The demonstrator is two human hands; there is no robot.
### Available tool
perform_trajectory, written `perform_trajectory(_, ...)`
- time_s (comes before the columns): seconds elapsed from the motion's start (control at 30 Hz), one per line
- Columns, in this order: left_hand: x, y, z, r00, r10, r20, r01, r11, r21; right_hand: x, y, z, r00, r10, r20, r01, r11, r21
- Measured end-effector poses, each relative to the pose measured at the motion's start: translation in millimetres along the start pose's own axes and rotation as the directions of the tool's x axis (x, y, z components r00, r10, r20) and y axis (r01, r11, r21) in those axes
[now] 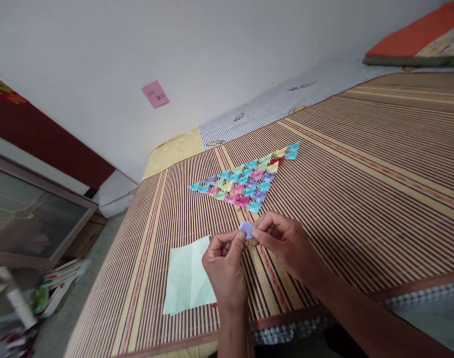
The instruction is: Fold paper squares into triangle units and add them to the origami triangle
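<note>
Between both hands is a small folded piece of lavender paper (pixel 245 228), held above the striped mat. My left hand (pixel 227 268) pinches its left edge with thumb and forefinger. Its right edge is gripped by the thumb and fingers of my right hand (pixel 282 238). Beyond them, several small folded paper boats (pixel 238 189) in blue, pink, yellow, green, purple and red lie in close rows, forming a rough triangle. Pale green paper sheets (pixel 189 276) lie flat beside my left hand, which covers part of their right side.
The striped bamboo mat (pixel 324 199) covers the bed. A white wall with a pink note (pixel 155 94) rises behind it. Folded orange bedding (pixel 413 35) sits at the far right. On the floor at left are assorted items (pixel 22 298) near a glass-fronted cabinet (pixel 33 214).
</note>
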State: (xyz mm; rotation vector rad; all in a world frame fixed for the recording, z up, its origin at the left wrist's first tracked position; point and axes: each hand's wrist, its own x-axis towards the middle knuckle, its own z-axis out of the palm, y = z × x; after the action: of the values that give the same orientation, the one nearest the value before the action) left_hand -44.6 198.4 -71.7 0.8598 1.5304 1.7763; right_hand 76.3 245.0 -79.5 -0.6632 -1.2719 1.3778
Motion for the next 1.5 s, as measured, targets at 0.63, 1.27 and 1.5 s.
perform_trajectory(0.63, 6, 2, -7, 0.979, -0.131, 0.155, 0.135, 0.991, -0.012, -3, -4, 0, 0.989, -0.123, 0.078, 0.144, 0.903, -0.404)
perform_trajectory(1.27, 6, -3, 4, 0.928, -0.276, 0.249, 0.341, 0.899, -0.276, 1, 3, -5, 0.991, 0.021, 0.132, 0.027, 0.934, -0.356)
perform_trajectory(1.5, 4, 2, 0, 0.929, -0.181, 0.322, 0.207, 0.977, -0.047, 3, 4, -7, 0.999, 0.015, -0.030, -0.022, 0.961, -0.276)
